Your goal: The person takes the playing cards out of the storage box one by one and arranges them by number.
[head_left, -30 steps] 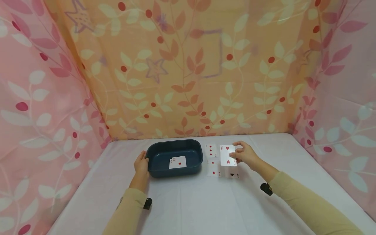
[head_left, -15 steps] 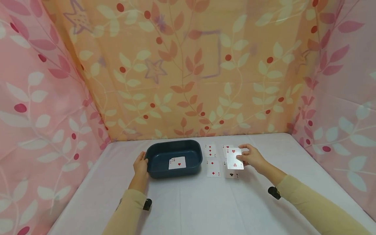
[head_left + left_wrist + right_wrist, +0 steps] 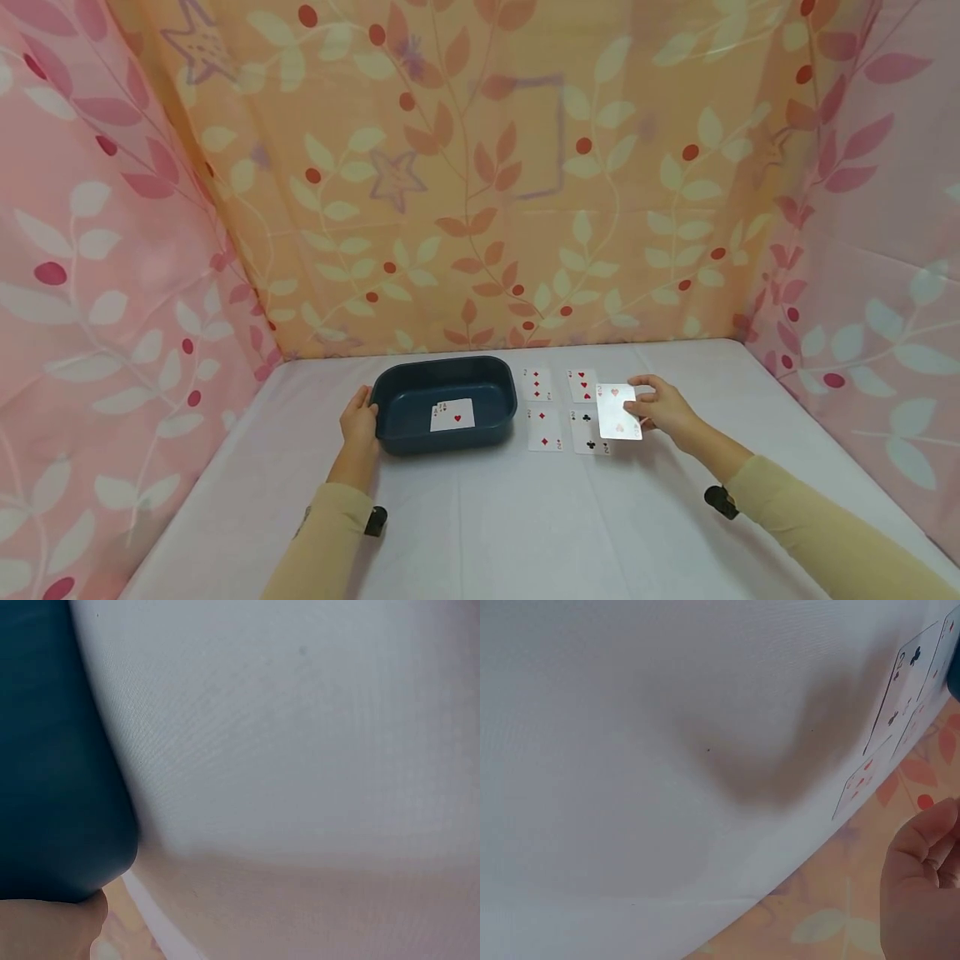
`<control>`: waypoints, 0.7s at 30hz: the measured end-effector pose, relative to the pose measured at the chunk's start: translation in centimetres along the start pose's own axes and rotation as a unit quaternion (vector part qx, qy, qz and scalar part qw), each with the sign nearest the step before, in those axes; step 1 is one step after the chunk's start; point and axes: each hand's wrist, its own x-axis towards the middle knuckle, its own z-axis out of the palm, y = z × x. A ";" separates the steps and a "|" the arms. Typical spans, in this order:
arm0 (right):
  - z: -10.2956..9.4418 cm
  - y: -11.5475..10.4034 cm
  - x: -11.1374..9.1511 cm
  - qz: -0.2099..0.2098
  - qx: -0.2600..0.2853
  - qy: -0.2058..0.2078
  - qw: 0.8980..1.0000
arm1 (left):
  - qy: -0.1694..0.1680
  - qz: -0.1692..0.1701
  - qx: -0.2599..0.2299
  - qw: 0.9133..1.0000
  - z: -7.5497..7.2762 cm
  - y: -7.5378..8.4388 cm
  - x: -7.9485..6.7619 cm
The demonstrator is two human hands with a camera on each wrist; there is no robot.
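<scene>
Right grip (image 3: pixel 669 412) pinches two of hearts (image 3: pixel 617 413) above surface (image 3: pixel 480 533), near four face-up cards (image 3: pixel 545 432); left grip (image 3: pixel 359 423) holds left end of dark tray (image 3: pixel 405 407).

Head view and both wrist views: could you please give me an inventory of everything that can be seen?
Leaf-patterned fabric backdrop: one, orange, behind the table cover
Leaf-patterned fabric side hangings: two, pink, left and right
Cloth table cover: one, white, under the tray
Rounded rectangular tray: one, dark blue, just left of centre
Overlapping playing cards: at least two, white, inside the tray
Flat rectangular playing cards: four, white with red or black marks, right of the tray, two rows
Rectangular heart card: one, white with red marks, in the right hand
Wrist-worn devices: two, black, one per wrist
Long sleeves: two, pale yellow, both forearms
Left hand: one, bare, at the tray's left end
Right hand: one, bare, pinching the heart card
</scene>
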 end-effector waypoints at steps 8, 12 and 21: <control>-0.9 0.5 -0.3 0.007 0.001 -0.004 1.000 | -0.007 0.004 0.006 1.000 -0.1 0.0 -0.2; -1.6 0.9 -0.3 0.022 -0.008 -0.010 1.000 | -0.007 0.002 0.000 1.000 -0.1 0.0 -0.3; -2.8 1.7 -0.3 0.041 -0.021 -0.011 0.999 | -0.008 0.003 -0.001 1.000 0.0 0.1 -0.3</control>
